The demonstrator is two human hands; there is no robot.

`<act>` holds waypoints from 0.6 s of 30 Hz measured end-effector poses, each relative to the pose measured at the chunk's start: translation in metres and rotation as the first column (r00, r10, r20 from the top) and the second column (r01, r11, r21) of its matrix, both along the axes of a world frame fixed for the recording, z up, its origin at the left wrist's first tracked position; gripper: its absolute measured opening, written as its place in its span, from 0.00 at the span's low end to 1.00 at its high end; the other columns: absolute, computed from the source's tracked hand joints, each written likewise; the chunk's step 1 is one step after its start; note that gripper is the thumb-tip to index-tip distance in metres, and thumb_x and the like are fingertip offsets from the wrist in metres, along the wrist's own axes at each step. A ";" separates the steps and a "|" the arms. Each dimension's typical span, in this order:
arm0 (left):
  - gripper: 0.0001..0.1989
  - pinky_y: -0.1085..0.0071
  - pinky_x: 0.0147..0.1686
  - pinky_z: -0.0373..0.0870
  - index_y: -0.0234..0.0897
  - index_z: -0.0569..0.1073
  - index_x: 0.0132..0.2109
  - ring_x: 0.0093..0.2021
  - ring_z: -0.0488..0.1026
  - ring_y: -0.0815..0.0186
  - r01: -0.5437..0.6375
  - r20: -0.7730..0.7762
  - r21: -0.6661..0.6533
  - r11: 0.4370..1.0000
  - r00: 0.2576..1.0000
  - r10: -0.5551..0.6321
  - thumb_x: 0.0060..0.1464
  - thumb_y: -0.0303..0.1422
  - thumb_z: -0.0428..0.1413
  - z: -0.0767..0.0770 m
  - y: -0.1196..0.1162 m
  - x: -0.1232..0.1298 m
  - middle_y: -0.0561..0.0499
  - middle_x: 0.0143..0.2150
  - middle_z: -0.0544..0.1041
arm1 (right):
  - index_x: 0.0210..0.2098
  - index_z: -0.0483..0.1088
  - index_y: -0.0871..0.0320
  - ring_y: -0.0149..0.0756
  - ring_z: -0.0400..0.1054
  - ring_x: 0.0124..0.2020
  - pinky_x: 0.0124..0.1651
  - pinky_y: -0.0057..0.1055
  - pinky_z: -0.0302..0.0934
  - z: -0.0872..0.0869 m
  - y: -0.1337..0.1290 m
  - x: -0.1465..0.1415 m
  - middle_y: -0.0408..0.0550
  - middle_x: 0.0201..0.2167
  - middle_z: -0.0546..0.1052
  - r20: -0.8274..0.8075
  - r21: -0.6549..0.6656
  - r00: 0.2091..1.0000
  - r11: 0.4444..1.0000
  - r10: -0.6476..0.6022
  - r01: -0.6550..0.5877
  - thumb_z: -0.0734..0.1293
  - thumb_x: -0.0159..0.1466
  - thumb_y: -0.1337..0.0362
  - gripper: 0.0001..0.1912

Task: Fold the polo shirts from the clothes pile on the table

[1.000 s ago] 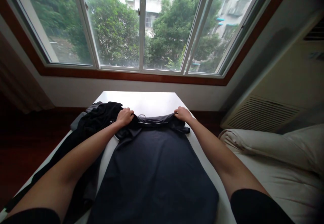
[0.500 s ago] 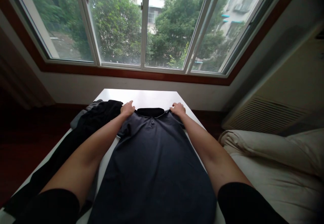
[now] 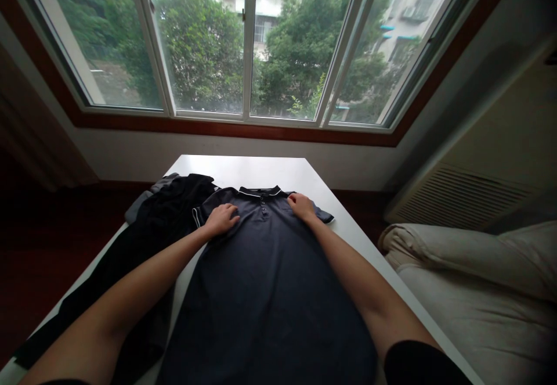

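Observation:
A dark grey polo shirt (image 3: 270,280) lies front up and lengthwise on the white table (image 3: 243,167). Its collar with a thin white line points to the far end, and the buttoned placket shows below it. My left hand (image 3: 223,219) rests on the chest near the left sleeve, fingers spread and holding nothing. At the shoulder right of the collar, my right hand (image 3: 301,206) has its fingers curled together on the fabric. Both short sleeves stick out past my hands. The shirt's hem runs out of view at the bottom.
Heaped black clothes (image 3: 174,211) with a grey garment (image 3: 139,205) lie along the table's left side. A beige sofa (image 3: 474,292) stands on the right, near the table edge. Beyond the table are a wall and a wide window (image 3: 248,54).
Both hands have come back from the shoulder corners onto the shirt's upper front. The left has let go and spread. The collar now lies flat with its white line showing, and the right sleeve is exposed.

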State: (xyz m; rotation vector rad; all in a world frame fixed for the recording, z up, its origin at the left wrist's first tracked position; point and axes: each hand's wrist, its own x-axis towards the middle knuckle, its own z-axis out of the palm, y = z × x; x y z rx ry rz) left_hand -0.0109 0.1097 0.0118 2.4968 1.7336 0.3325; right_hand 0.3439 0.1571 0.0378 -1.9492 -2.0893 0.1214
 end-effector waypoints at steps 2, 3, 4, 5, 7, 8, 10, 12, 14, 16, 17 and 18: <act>0.25 0.61 0.66 0.59 0.44 0.71 0.66 0.68 0.64 0.53 0.046 -0.019 0.008 0.999 0.999 -0.046 0.67 0.46 0.52 -0.009 -0.004 -0.013 0.43 0.69 0.68 | 0.49 0.77 0.55 0.44 0.71 0.51 0.52 0.32 0.62 -0.004 -0.004 0.024 0.55 0.49 0.78 0.002 0.081 0.991 0.988 -0.133 0.133 0.57 0.74 0.57 0.18; 0.26 0.60 0.68 0.57 0.43 0.70 0.67 0.70 0.62 0.53 0.053 -0.029 0.011 0.999 0.998 -0.052 0.67 0.46 0.52 -0.011 -0.005 -0.019 0.43 0.71 0.66 | 0.51 0.77 0.56 0.45 0.70 0.53 0.53 0.34 0.61 -0.006 -0.006 0.038 0.57 0.50 0.77 0.012 0.112 0.979 0.973 -0.203 0.200 0.58 0.73 0.57 0.19; 0.26 0.59 0.68 0.56 0.43 0.69 0.67 0.70 0.61 0.54 0.047 -0.038 0.013 0.999 0.998 -0.047 0.68 0.46 0.51 -0.012 -0.006 -0.024 0.43 0.71 0.65 | 0.53 0.76 0.57 0.47 0.68 0.55 0.54 0.36 0.61 -0.007 -0.008 0.051 0.59 0.52 0.76 0.025 0.128 0.963 0.956 -0.268 0.263 0.58 0.73 0.56 0.19; 0.25 0.58 0.69 0.56 0.42 0.69 0.67 0.70 0.61 0.54 0.037 -0.046 0.020 0.999 0.998 -0.036 0.69 0.45 0.50 -0.011 -0.006 -0.027 0.42 0.71 0.66 | 0.55 0.75 0.57 0.50 0.67 0.57 0.55 0.38 0.61 -0.009 -0.011 0.064 0.60 0.54 0.74 0.039 0.128 0.943 0.938 -0.330 0.323 0.59 0.72 0.55 0.20; 0.23 0.55 0.68 0.57 0.40 0.71 0.65 0.69 0.63 0.53 0.026 -0.059 0.057 0.998 0.998 -0.023 0.69 0.42 0.50 -0.005 -0.007 -0.028 0.41 0.69 0.68 | 0.57 0.73 0.59 0.54 0.64 0.59 0.55 0.42 0.62 -0.013 -0.017 0.086 0.64 0.57 0.71 0.073 0.067 0.906 0.909 -0.417 0.412 0.62 0.69 0.50 0.25; 0.22 0.53 0.67 0.57 0.39 0.72 0.64 0.68 0.64 0.52 0.039 -0.065 0.086 0.996 0.997 -0.033 0.68 0.41 0.51 -0.001 -0.010 -0.025 0.40 0.68 0.69 | 0.58 0.73 0.59 0.56 0.64 0.60 0.55 0.44 0.62 -0.016 -0.020 0.095 0.65 0.58 0.70 0.090 0.020 0.894 0.899 -0.438 0.438 0.63 0.68 0.47 0.27; 0.19 0.51 0.67 0.57 0.39 0.74 0.61 0.67 0.64 0.50 0.106 -0.072 0.141 0.984 0.993 -0.097 0.66 0.37 0.54 0.010 -0.022 -0.009 0.39 0.66 0.70 | 0.56 0.74 0.60 0.58 0.64 0.59 0.54 0.45 0.63 -0.020 -0.024 0.106 0.65 0.58 0.69 0.118 -0.067 0.890 0.891 -0.440 0.450 0.65 0.65 0.45 0.29; 0.19 0.51 0.66 0.58 0.39 0.74 0.60 0.66 0.65 0.50 0.229 -0.069 0.156 0.961 0.973 -0.220 0.65 0.34 0.55 0.021 -0.045 0.018 0.40 0.66 0.70 | 0.52 0.76 0.58 0.56 0.65 0.58 0.52 0.42 0.64 -0.024 -0.026 0.110 0.64 0.57 0.71 0.123 -0.124 0.907 0.900 -0.404 0.418 0.66 0.63 0.48 0.25; 0.19 0.53 0.65 0.61 0.40 0.73 0.60 0.65 0.67 0.51 0.383 -0.056 0.112 0.917 0.924 -0.379 0.64 0.35 0.56 0.029 -0.079 0.052 0.41 0.65 0.71 | 0.47 0.77 0.57 0.52 0.69 0.54 0.49 0.37 0.63 -0.026 -0.024 0.111 0.60 0.53 0.75 0.101 -0.154 0.931 0.919 -0.350 0.362 0.67 0.62 0.52 0.19; 0.20 0.53 0.65 0.62 0.41 0.72 0.61 0.66 0.66 0.51 0.589 -0.035 0.043 0.807 0.808 -0.588 0.64 0.38 0.57 0.034 -0.121 0.086 0.42 0.66 0.70 | 0.44 0.76 0.56 0.46 0.71 0.49 0.46 0.33 0.62 -0.025 -0.019 0.111 0.55 0.48 0.78 0.063 -0.163 0.951 0.937 -0.302 0.308 0.66 0.63 0.57 0.14; 0.22 0.54 0.65 0.62 0.42 0.71 0.63 0.67 0.65 0.51 0.686 -0.015 0.021 0.727 0.727 -0.686 0.64 0.40 0.57 0.035 -0.144 0.101 0.43 0.67 0.69 | 0.44 0.75 0.56 0.44 0.72 0.46 0.44 0.31 0.61 -0.022 -0.016 0.111 0.53 0.45 0.79 0.049 -0.157 0.956 0.943 -0.289 0.293 0.65 0.63 0.59 0.13; 0.24 0.53 0.66 0.60 0.43 0.69 0.65 0.68 0.64 0.51 0.757 0.005 0.011 0.653 0.653 -0.757 0.65 0.43 0.56 0.036 -0.166 0.115 0.43 0.68 0.68 | 0.44 0.75 0.56 0.43 0.72 0.44 0.43 0.30 0.60 -0.018 -0.011 0.112 0.52 0.44 0.79 0.040 -0.148 0.958 0.946 -0.286 0.288 0.65 0.64 0.60 0.12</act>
